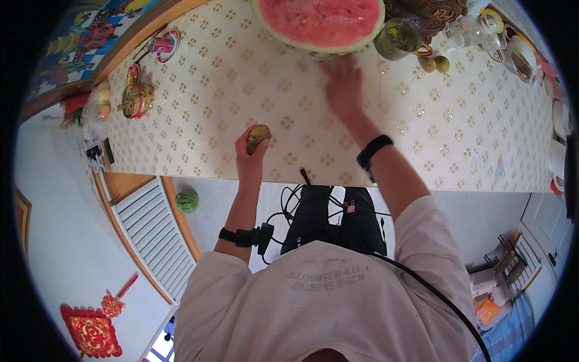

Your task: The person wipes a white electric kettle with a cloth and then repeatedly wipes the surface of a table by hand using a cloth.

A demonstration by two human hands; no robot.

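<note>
My left hand (246, 147) is closed around a small brownish-green round object (259, 135), perhaps a fruit, above the patterned tablecloth (289, 104). Motion blurs my right hand (344, 86), which reaches over the cloth just below a cut watermelon half (321, 22) with its red face up. The fingers look extended, but whether they touch or hold anything is unclear. To the right of the melon stands a glass mug (397, 40) with green leaves in liquid. Two small round fruits (434, 64) lie side by side near its handle.
A carved brown object (420, 13) and a clear glass jar (461, 32) stand at the back right. At left are a basket-like jar (138, 100), a red cup (162, 45) and bagged fruit (103, 102). A cable end (304, 174) lies by the near edge.
</note>
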